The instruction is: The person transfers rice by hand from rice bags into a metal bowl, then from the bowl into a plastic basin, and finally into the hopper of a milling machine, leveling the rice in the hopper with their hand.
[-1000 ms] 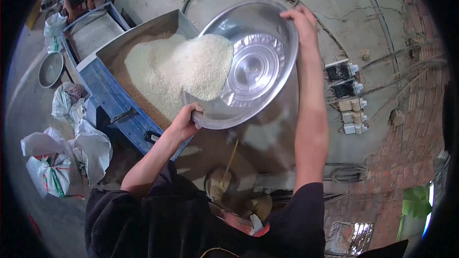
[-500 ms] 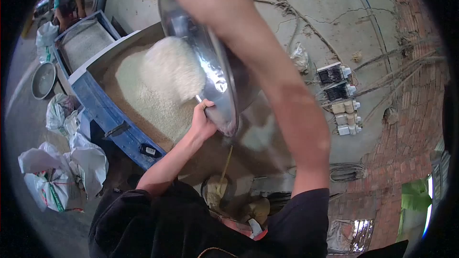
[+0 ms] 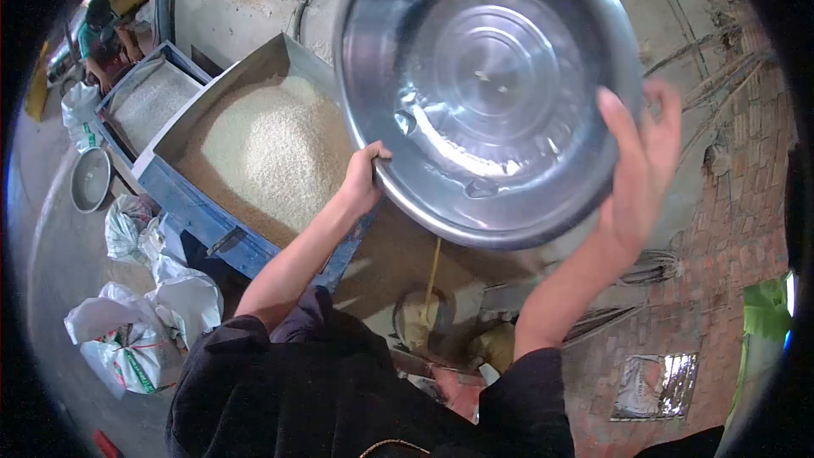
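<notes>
Basin (image 3: 496, 68) tilted — pale grain (image 3: 288, 153) heaped alongside!
Left hand (image 3: 365, 176) pinches the rim (image 3: 509, 242) — right hand (image 3: 638, 161), fingers spread opposite, hold unclear.

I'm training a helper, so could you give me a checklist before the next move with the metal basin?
1. Metal basin holds no heap: ok, mostly bare metal shows.
2. Left hand gripping the rim: ok.
3. Right hand firm on the rim: cannot tell, blurred.
4. Pale grain heaped inside the bin: ok.
5. Grain below the bin's rim: cannot tell from this angle.
</notes>
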A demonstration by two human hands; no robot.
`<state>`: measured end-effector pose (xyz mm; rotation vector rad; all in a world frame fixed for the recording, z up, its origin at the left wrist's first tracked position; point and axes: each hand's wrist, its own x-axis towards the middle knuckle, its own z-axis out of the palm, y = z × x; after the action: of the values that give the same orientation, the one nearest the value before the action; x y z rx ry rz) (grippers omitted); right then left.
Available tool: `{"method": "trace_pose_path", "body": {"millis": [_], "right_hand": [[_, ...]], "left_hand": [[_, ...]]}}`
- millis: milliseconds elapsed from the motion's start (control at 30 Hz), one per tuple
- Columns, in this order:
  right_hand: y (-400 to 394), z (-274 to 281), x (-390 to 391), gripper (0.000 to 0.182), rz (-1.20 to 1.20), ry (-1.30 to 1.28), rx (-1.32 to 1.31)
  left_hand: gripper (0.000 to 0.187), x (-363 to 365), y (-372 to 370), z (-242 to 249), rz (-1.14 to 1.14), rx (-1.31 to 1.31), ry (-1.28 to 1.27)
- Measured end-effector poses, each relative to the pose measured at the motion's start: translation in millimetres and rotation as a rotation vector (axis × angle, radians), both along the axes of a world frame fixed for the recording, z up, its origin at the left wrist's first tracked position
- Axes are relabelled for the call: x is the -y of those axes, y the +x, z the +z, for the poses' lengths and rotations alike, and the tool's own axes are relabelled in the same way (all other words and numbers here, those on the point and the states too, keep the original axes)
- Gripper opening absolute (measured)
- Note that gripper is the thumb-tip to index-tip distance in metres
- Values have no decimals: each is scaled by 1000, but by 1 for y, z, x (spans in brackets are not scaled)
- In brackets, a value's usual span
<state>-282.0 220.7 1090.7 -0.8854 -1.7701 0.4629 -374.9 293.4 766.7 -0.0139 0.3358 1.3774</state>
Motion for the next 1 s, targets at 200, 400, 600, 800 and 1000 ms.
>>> {"method": "trace_pose_path", "body": {"millis": [200, 400, 600, 800, 1000], "right_hand": [[169, -83, 32, 42, -701, -154, -165], [236, -217, 93, 49, -864, -401, -727], [223, -344, 103, 44, -946, -556, -919], [212, -452, 85, 32, -906, -711, -937], [207, -476, 78, 32, -791, -950, -901]], "left_hand": [[34, -6, -39, 49, -151, -1073, 335], [44, -17, -64, 54, 42, -1248, 582], [39, 11, -93, -14, 188, -1712, 365], [26, 53, -69, -25, 415, -2112, 426], [20, 74, -37, -8, 535, -2301, 262]]}}
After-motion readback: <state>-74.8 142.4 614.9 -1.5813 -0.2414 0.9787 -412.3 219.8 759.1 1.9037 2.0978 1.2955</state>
